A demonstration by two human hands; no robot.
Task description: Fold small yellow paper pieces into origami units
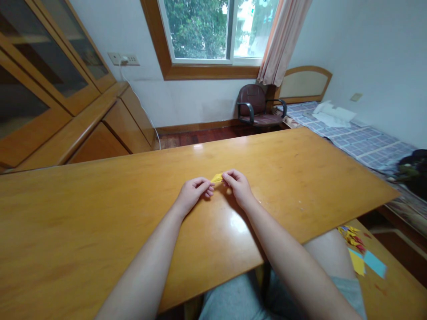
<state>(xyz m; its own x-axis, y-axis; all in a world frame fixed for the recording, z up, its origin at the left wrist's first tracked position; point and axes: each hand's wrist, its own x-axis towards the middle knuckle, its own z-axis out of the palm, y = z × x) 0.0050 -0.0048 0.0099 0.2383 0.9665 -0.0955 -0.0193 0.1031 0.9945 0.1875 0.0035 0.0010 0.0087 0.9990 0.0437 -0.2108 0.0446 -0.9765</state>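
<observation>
A small piece of folded yellow paper (217, 178) is held just above the wooden table (100, 213), between my two hands. My left hand (196, 190) pinches its left end between thumb and forefinger. At the right end, my right hand (236, 183) grips it with thumb and fingertips. The paper's finer folds are too small to make out, and its ends are hidden by my fingers.
On a lower wooden surface at my right lie a heap of small folded papers (352, 238), a yellow sheet (357, 263) and a light blue sheet (375, 264). A chair (253, 104) and a bed (360, 138) stand beyond the table; a cabinet (83, 120) is at the left.
</observation>
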